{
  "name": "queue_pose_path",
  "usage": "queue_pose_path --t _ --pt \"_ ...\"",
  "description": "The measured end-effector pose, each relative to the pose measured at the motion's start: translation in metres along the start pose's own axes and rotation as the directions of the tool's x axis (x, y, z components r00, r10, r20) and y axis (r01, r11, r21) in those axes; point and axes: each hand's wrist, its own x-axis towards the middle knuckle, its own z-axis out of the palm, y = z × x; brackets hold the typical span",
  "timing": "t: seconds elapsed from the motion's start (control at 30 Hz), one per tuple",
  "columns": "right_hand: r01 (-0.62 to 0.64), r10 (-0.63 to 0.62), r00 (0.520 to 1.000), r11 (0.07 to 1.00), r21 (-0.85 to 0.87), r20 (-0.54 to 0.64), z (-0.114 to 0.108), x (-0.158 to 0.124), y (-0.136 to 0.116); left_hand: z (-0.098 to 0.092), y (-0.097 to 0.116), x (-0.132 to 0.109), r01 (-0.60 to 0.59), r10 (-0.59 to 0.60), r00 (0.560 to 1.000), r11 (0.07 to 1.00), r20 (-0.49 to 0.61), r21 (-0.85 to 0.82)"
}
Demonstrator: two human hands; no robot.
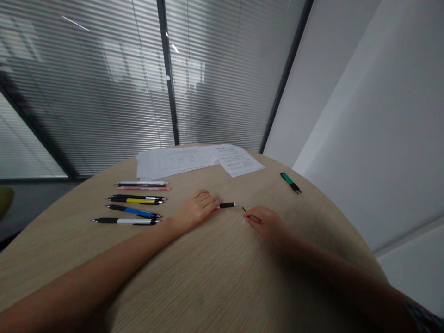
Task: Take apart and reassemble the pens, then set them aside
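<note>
My left hand (196, 210) rests on the round wooden table (215, 273), fingers closed on a black pen barrel (227, 205) that sticks out to the right. My right hand (265, 222) lies a short way to the right, fingers pinched on a thin refill (243, 208) whose dark tip points toward the barrel. The two parts are apart, with a small gap between them.
Several pens lie in a row at the left: a white-and-black one (126, 221), a blue one (133, 211), a yellow one (138, 200), a pink one (144, 188). Printed sheets (194, 159) lie at the far edge. A green pen (290, 182) lies at the right. Blinds and a white wall stand behind.
</note>
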Motion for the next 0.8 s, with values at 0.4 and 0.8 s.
queue_pose_path --t 0.4,0.8 --pt "0.184 -0.18 0.966 0.983 0.005 -0.186 -0.012 -0.007 -0.006 -0.007 0.031 0.009 0.092 -0.094 0.996 0.961 0.003 -0.262" --pt "0.204 -0.198 0.964 0.979 0.013 -0.176 -0.032 -0.008 -0.013 -0.01 0.034 0.011 0.162 -0.158 0.987 0.944 0.037 -0.287"
